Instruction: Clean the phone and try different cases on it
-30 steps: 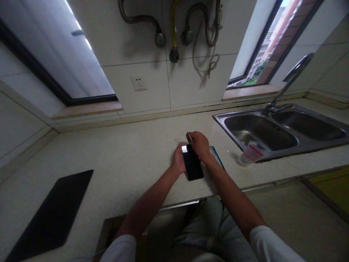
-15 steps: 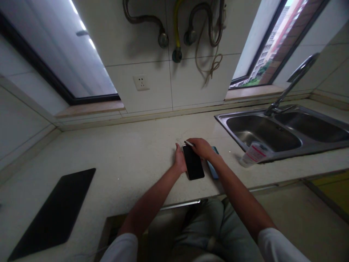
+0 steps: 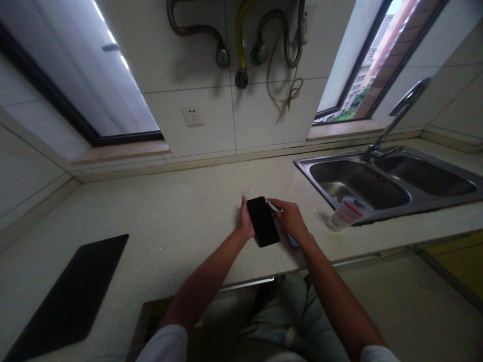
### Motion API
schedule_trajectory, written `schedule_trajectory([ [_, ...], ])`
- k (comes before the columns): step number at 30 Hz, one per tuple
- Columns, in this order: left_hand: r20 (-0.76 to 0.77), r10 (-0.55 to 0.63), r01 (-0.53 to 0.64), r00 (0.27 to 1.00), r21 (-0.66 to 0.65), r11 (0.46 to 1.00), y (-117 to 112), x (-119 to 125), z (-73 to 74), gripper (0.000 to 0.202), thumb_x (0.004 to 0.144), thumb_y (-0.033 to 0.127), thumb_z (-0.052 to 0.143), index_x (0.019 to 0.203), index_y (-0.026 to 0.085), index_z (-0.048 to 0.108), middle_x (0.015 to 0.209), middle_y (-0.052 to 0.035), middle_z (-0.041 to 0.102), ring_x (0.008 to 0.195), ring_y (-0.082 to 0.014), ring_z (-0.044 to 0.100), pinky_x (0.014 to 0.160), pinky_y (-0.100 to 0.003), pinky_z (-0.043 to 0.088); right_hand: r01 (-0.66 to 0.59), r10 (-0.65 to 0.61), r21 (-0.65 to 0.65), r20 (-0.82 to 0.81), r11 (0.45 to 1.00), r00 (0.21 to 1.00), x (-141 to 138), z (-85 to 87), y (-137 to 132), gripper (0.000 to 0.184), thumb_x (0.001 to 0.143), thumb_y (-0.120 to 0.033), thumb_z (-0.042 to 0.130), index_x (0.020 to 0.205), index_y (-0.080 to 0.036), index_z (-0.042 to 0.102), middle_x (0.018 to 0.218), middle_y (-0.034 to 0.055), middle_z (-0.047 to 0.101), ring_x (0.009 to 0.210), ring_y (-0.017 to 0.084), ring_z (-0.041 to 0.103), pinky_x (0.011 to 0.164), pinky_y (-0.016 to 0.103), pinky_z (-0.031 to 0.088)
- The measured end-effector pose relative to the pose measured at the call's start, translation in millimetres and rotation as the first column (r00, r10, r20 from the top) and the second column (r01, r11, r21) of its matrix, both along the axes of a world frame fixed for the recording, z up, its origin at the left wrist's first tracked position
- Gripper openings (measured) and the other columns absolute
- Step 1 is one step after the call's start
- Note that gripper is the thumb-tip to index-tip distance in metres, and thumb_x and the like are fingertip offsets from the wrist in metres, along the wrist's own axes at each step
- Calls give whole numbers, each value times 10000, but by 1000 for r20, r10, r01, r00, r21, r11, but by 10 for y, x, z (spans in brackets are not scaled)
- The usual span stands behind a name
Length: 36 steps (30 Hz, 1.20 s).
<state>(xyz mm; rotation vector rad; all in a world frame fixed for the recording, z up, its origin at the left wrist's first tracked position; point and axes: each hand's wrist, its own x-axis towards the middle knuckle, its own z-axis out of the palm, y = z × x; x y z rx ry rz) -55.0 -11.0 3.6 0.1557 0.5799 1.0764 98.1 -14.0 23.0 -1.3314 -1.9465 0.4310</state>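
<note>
A black phone [image 3: 263,221] lies screen-up on the pale countertop [image 3: 181,216]. My left hand [image 3: 245,221] rests against its left edge, fingers curled along the side, steadying it. My right hand [image 3: 290,218] sits at the phone's right side, with thumb and fingers pinched on a small thin white item [image 3: 272,205] near the top right corner. A blue flat object [image 3: 292,240] lies under my right wrist, mostly hidden.
A steel double sink [image 3: 381,183] with a tap [image 3: 396,118] is at the right; a white container with a red label [image 3: 345,213] lies tipped at its front edge. A black panel [image 3: 71,294] is set in the counter at left. Hoses hang on the tiled wall.
My right hand has slid from over the phone's top to its right side, uncovering the whole screen. The left hand has stayed at the left edge.
</note>
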Motion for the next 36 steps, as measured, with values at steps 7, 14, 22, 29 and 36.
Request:
schedule_trajectory([
  [7,-86,105,-113,991,-98,989,27,-35,4,610,922,662,406,753,143,680,644,-76,647,635,-219,630,827,-377,513,-39,47,139,-52,990,998,-129,-201,-428,557,775,-37,508,1269,-229,678,1369,59,611,1260,240,597,1086,443,481],
  [14,-71,166,-171,984,-73,983,23,-26,20,575,945,605,412,744,139,681,639,-76,658,589,-193,623,747,-318,517,-52,75,221,-95,974,993,-159,-340,-766,540,838,-38,490,1307,-251,651,1422,62,570,1346,221,515,1108,437,471],
  [22,-27,137,-139,990,-87,986,55,-112,52,644,925,653,337,850,131,706,766,-149,711,835,-309,702,878,-485,521,-64,74,292,-22,954,997,-121,-567,-1112,526,840,-29,501,1302,-233,649,1409,97,581,1386,254,468,1085,494,486],
  [29,19,172,-171,985,-46,984,66,-126,-5,656,928,648,317,933,112,696,850,-162,715,880,-305,696,936,-495,494,-96,119,264,-72,960,990,-138,-526,-1198,458,852,-76,514,1253,-235,669,1391,95,599,1319,249,542,1078,484,485],
  [36,118,148,-146,982,-26,989,53,-150,-6,657,899,687,349,924,129,694,864,-161,709,857,-308,677,959,-588,452,155,-119,55,-412,986,903,20,-220,-979,303,925,-253,526,1171,-233,702,1161,76,727,1087,236,677,950,394,538],
])
